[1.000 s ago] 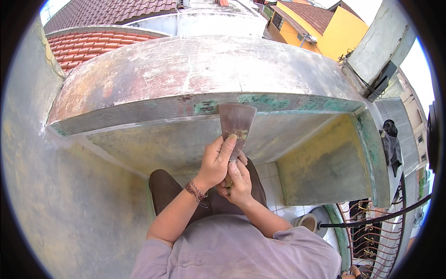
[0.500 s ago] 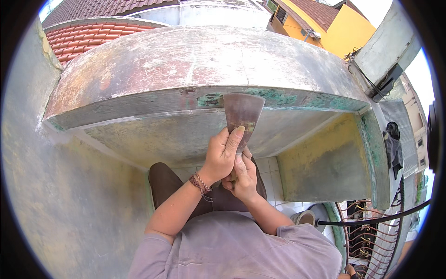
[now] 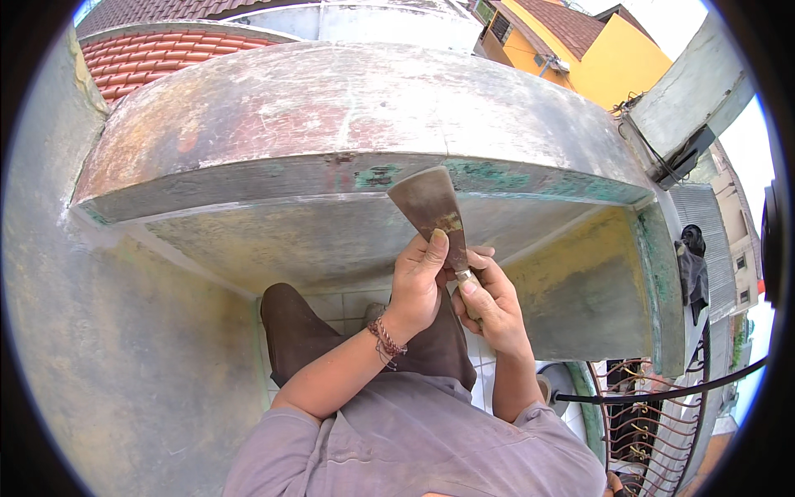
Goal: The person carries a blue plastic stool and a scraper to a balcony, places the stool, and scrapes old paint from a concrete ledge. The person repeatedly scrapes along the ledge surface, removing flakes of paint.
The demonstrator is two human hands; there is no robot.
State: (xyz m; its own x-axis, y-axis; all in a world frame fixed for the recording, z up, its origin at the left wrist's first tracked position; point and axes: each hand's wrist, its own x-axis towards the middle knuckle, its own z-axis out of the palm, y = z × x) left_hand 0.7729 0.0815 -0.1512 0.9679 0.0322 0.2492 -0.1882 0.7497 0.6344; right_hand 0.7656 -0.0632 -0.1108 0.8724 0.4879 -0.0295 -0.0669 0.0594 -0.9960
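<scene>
A scraper (image 3: 432, 201) with a wide, worn, brownish blade is in both my hands, its broad edge pointing up and to the left. My left hand (image 3: 420, 277) is closed on the lower blade, thumb flat on its face. Around the handle, just below the metal collar, my right hand (image 3: 489, 305) is wrapped. The blade's tip overlaps the front edge of a low concrete wall (image 3: 273, 186) in the view; whether they touch I cannot tell. Patches of green paint (image 3: 489, 173) show on that edge beside the blade.
Weathered concrete walls enclose me at left (image 3: 149, 348) and right (image 3: 580, 282). At lower right are a grey bucket (image 3: 559, 379), a black hose (image 3: 662, 396) and a curled metal railing (image 3: 646, 431). A black cloth (image 3: 693, 273) hangs at the right. Roof tiles (image 3: 166, 56) lie beyond the wall.
The scraper has tilted, its broad edge swinging to the left and its handle to the right. My right hand has moved right along with the handle; my left hand has shifted slightly right.
</scene>
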